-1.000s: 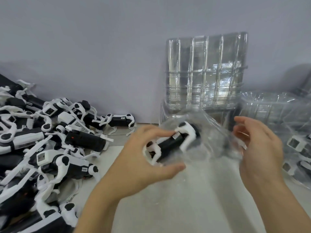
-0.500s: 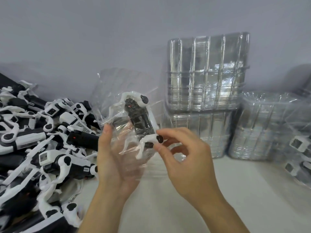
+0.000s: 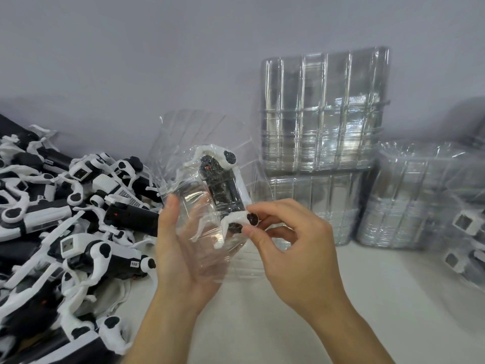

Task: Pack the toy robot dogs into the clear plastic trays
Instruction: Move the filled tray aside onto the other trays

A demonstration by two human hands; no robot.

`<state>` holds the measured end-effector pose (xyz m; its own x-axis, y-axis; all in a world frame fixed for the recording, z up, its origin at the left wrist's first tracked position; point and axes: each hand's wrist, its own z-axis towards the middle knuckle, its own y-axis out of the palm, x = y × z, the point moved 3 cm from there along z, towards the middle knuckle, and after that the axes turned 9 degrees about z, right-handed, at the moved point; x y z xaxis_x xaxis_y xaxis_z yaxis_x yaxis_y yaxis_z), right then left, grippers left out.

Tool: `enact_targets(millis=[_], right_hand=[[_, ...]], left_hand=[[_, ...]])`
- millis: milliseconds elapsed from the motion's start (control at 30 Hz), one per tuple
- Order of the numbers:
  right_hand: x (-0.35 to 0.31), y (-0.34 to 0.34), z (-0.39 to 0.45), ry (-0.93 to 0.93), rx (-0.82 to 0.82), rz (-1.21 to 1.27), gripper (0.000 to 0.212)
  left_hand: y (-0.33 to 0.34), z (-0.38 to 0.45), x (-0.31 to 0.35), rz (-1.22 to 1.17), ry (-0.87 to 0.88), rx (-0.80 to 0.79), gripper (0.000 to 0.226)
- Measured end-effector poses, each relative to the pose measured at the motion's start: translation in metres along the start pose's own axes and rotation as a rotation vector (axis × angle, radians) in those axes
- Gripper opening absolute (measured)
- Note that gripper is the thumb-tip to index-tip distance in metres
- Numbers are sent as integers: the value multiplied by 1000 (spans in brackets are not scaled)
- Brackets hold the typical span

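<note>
while cradled in left hand (image 3: 183,248), tray (image 3: 207,185) with toy dog (image 3: 223,185), right grip (image 3: 296,248) pinching its leg

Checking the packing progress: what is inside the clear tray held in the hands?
One black-and-white toy robot dog lies in the clear tray. The left hand backs the tray, and the right hand pinches the dog's lower leg. Glare hides the other slots.

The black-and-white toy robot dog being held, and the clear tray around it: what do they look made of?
Black-and-white toy robot dog: looks like hard moulded plastic, with a glossy black body showing highlights and matte white legs. Clear ribbed tray: apparently thin formed plastic, see-through with glare streaks, and the left hand shows through it.
</note>
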<state>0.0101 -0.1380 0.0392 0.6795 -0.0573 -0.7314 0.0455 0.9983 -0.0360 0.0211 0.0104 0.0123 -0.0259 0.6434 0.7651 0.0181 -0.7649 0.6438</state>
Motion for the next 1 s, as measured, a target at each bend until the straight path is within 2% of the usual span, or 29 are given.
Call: enact_targets(millis=[333,567,700,767,833,867,933,1000], right_hand=[[0,-3,-1,9,-27,-60,22],[2,-5,-1,13,-25,-71,23],[4,-7,-1,78,-60,-58,18],[5,-10,0,117,-80,-47,8],[4,-13,1,111,-52,-70,11],[3,-14,1,100,-34,-86,13],[0,-14,2,78,5,-106,16],[-3,-14,3,55,24,-109,27]], left_hand=[[-3,0,-1,100,17,-5,64],[-3,1,-2,124,-5,-15,71],[0,0,-2,111,-14,-27,72],[2,0,-2,97,-27,-13,79],[3,0,-3,110,-28,32,90],[2,0,-3,121,-22,41,88],[4,-1,-2,133,5,21,68],[6,-3,-3,168,12,2,58]])
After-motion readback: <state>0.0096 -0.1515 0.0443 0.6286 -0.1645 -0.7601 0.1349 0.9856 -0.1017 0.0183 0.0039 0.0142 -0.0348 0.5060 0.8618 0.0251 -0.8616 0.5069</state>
